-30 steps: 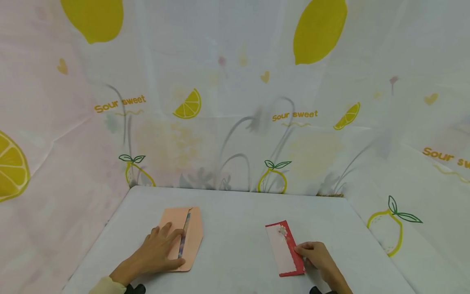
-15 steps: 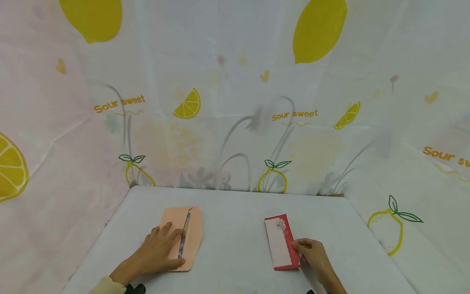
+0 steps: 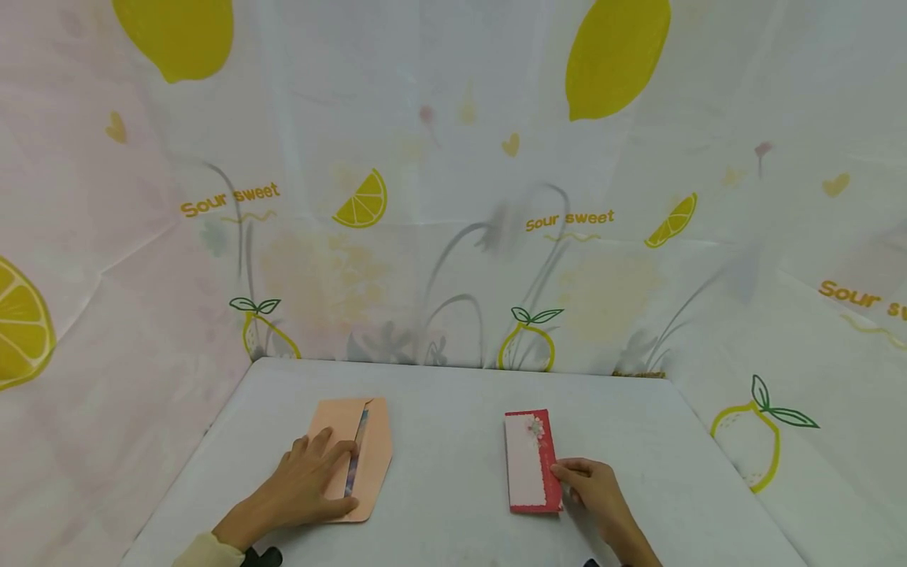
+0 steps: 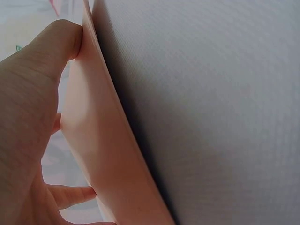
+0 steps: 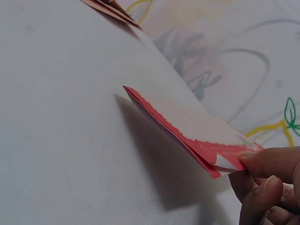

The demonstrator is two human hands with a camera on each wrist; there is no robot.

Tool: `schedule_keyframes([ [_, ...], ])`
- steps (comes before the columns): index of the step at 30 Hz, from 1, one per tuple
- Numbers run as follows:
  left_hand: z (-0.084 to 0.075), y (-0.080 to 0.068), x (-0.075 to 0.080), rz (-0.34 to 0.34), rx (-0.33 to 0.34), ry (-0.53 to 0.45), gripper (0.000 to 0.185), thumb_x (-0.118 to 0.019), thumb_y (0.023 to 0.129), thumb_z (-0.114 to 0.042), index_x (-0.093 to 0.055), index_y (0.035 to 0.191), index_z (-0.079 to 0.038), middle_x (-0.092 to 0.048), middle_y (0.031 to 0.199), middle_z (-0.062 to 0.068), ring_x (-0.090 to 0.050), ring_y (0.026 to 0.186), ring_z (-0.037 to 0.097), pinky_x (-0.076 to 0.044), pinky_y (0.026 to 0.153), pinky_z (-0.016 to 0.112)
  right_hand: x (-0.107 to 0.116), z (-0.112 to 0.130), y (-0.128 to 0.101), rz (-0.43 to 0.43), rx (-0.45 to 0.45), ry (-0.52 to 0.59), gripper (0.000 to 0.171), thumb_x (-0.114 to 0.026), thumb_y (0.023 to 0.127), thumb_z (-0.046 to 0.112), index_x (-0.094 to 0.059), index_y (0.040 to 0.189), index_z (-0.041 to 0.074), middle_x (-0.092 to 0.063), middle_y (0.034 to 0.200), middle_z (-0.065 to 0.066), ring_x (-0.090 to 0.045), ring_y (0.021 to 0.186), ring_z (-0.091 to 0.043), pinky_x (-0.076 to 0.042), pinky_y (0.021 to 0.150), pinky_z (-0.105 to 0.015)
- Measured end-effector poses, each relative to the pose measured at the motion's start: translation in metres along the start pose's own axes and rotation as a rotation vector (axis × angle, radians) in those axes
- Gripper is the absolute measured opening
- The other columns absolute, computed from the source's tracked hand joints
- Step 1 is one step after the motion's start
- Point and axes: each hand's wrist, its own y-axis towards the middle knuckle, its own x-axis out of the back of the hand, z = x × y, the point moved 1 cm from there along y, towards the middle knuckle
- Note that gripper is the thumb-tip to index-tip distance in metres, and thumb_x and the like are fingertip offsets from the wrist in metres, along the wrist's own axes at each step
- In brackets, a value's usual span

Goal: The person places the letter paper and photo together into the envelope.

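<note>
A peach envelope (image 3: pixel 364 453) lies on the grey table (image 3: pixel 446 441) at the left, its flap open and a patterned paper showing in the slot. My left hand (image 3: pixel 305 480) lies flat on it with straight fingers; the left wrist view shows the envelope (image 4: pixel 103 154) under the thumb. At the right lies a red and white folded card (image 3: pixel 530 465) with a small flower at its top. My right hand (image 3: pixel 584 484) pinches its right edge; in the right wrist view the card (image 5: pixel 187 126) is lifted slightly off the table by thumb and fingers (image 5: pixel 267 164).
A white curtain (image 3: pixel 453 173) printed with lemons and "Sour sweet" encloses the table at the back and on both sides. Bare table surface lies between the envelope and the card.
The right hand has slid the red card leftward and away from me, and turned it straighter. The left hand and the envelope have stayed still.
</note>
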Motion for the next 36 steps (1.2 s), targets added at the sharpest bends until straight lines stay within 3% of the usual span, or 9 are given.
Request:
schedule_keyframes([
  [28, 0.0, -0.002, 0.002, -0.013, -0.008, 0.011, 0.068, -0.076, 0.077, -0.071, -0.055, 0.128, -0.032, -0.047, 0.142, 0.027, -0.05, 0.111, 0.053, -0.045, 0.079, 0.068, -0.042, 0.003, 0.001, 0.069, 0.022, 0.02, 0.047, -0.082, 0.087, 0.039, -0.073, 0.114, 0.002, -0.066, 0.078, -0.001, -0.047, 0.061, -0.014, -0.038, 0.056, -0.026],
  [36, -0.001, -0.001, 0.002, 0.008, -0.004, -0.005, 0.07, -0.076, 0.077, -0.072, -0.054, 0.13, -0.032, -0.045, 0.143, 0.028, -0.049, 0.112, 0.053, -0.044, 0.079, 0.069, -0.053, 0.008, 0.003, 0.106, 0.037, 0.043, 0.043, -0.082, 0.088, 0.035, -0.074, 0.112, 0.0, -0.068, 0.081, 0.0, -0.046, 0.061, -0.012, -0.038, 0.055, -0.025],
])
